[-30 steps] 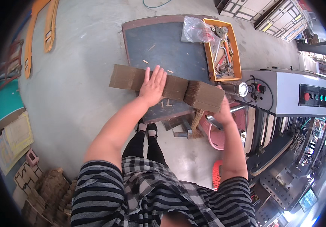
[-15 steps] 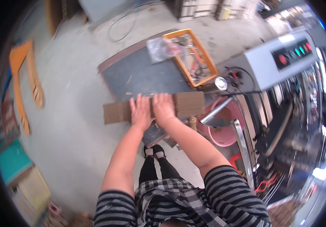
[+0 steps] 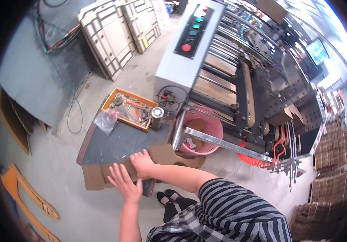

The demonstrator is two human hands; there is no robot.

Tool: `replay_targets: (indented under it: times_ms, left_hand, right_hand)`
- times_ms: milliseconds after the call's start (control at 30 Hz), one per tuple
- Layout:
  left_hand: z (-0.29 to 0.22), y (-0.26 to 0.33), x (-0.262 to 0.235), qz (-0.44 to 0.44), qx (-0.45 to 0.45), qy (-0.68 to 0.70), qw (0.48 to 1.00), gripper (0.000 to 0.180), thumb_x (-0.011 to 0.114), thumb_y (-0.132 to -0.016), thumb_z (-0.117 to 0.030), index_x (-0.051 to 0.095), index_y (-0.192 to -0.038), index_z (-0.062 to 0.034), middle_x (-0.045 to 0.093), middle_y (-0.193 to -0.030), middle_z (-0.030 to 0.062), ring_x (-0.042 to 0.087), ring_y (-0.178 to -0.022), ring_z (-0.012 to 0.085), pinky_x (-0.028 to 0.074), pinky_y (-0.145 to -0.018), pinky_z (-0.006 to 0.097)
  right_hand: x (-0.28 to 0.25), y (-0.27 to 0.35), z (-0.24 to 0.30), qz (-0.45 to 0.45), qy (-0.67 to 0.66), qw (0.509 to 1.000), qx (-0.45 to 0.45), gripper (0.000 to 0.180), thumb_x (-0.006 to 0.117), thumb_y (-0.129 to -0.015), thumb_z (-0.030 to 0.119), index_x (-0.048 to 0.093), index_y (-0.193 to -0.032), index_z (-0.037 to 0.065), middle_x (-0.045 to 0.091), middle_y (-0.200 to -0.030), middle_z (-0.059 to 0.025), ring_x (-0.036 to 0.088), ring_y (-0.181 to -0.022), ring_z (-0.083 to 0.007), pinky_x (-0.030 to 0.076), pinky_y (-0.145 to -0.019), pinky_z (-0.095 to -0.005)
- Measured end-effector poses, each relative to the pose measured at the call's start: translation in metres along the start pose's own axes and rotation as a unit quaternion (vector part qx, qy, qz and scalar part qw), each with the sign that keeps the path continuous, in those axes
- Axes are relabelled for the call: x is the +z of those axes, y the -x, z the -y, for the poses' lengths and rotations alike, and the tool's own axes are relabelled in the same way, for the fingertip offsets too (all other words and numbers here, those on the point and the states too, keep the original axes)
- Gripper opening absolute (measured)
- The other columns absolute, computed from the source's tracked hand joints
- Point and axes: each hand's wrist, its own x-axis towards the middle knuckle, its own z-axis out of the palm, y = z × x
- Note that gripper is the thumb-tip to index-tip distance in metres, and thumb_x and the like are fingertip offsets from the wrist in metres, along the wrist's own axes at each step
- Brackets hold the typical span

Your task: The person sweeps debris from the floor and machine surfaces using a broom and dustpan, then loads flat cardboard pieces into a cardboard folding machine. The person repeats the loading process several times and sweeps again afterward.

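1. Now the machine [image 3: 238, 80] looms behind the table [image 3: 121, 145], at its far right corner; the head has swung round since a second ago, so the grey control box sits higher in view
2. The table itself, with its dark top, is where the work lies; its near edge is partly covered
3. The cardboard [image 3: 94, 177], a long brown flattened strip, lies along the table's near edge, its left end hanging past the table's left corner and its right end by the near right corner; half a second ago it lay across the table in much the same way, so I judge it has been set down flat rather than lifted
4. A pink basket [image 3: 211, 133] stands on the floor just right of the table
5. An orange tray [image 3: 131, 109] of tools rests on the table's far edge, with a clear bag [image 3: 105, 120] touching its left side
6. The right hand [image 3: 143, 163] bears down on the middle of the cardboard, fingers loosely curled, gripping nothing
7. The left hand [image 3: 127, 185] has slid back from beside the right one toward the table's near side; its fingers are spread wide, tips over the cardboard's near edge, though whether it presses or hovers I cannot tell
8. By my reading the strip is being flattened and steadied in place
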Motion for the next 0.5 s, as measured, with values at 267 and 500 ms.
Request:
replay_targets:
  times_ms: [267,500]
  left_hand:
    - [-0.127,0.013,-0.053,-0.053,0.364,0.243,0.897,0.081,0.068,-0.069,-0.023,0.026,-0.137,-0.0114,0.028,-0.139,0.0191,0.028,-0.127,0.0429,0.022,-0.101,0.06]
    - [-0.16,0.008,-0.051,-0.003,0.273,0.261,0.926,0.082,0.067,-0.062,-0.015,0.029,-0.133,0.0001,0.031,-0.135,0.0243,0.033,-0.123,0.0429,0.029,-0.101,0.051]
  right_hand:
    - [-0.072,0.17,-0.094,-0.099,-0.653,0.737,0.145,0.073,0.079,-0.054,0.018,0.048,-0.115,-0.006,0.058,-0.107,-0.0169,0.058,-0.097,-0.0281,0.045,-0.086,-0.0356]
    - [-0.111,0.375,-0.177,-0.322,-0.845,0.418,0.085,0.059,0.066,-0.065,0.006,0.047,-0.12,-0.003,0.056,-0.112,-0.0138,0.057,-0.1,-0.0264,0.046,-0.089,-0.0389]
